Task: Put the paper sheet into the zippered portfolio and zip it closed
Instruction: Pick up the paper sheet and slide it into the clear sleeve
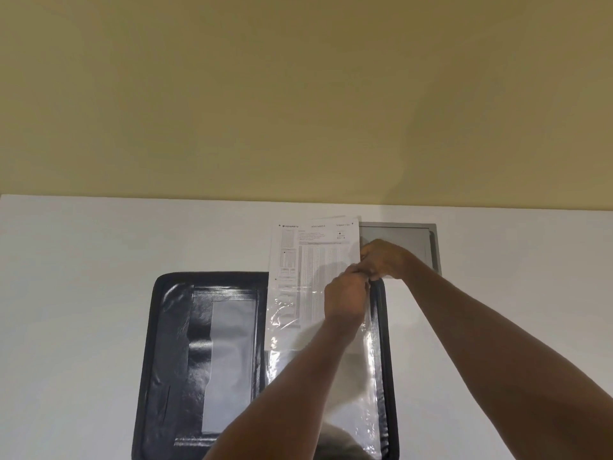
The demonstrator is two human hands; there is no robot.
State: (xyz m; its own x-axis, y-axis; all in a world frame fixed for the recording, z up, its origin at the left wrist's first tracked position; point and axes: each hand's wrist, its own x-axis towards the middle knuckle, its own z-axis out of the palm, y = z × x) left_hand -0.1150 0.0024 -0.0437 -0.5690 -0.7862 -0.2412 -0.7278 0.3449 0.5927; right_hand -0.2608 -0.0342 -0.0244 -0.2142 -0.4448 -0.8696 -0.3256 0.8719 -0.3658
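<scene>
Sheet (pixel 315 260): white, printed with dense tables, lies on the right half of the open portfolio (pixel 205 353). Its top part sticks out past the portfolio's far edge onto the counter (pixel 99 293). Its lower part sits inside a clear plastic sleeve (pixel 351 376), which is glossy and wrinkled. At least one more sheet edge shows behind the top corner; count cannot be told.

Portfolio: black, opened flat on the counter, rounded corners, zipper band running round the rim. Left half shows a glossy inner pocket with a grey panel. Right half carries the sleeve and sheet. Not zipped.

Left hand (pixel 346 300): over the sheet's right side, near the portfolio's far right corner. Fingers curled together, pinched at the sheet or sleeve edge; which of the two cannot be told.

Right hand (pixel 381 260): just beyond the left hand, touching it at the fingertips. Fingers bent together at the same right edge of the sheet, beside the portfolio's corner. What exactly they clamp is hidden by the left hand.

Both forearms come in from the lower right, crossing over the portfolio's right half.

Grey tray (pixel 431 240): flat, on the counter behind the right hand, partly covered by it and by the sheet's corner.

Counter is white; yellow wall (pixel 298 94) behind it.
</scene>
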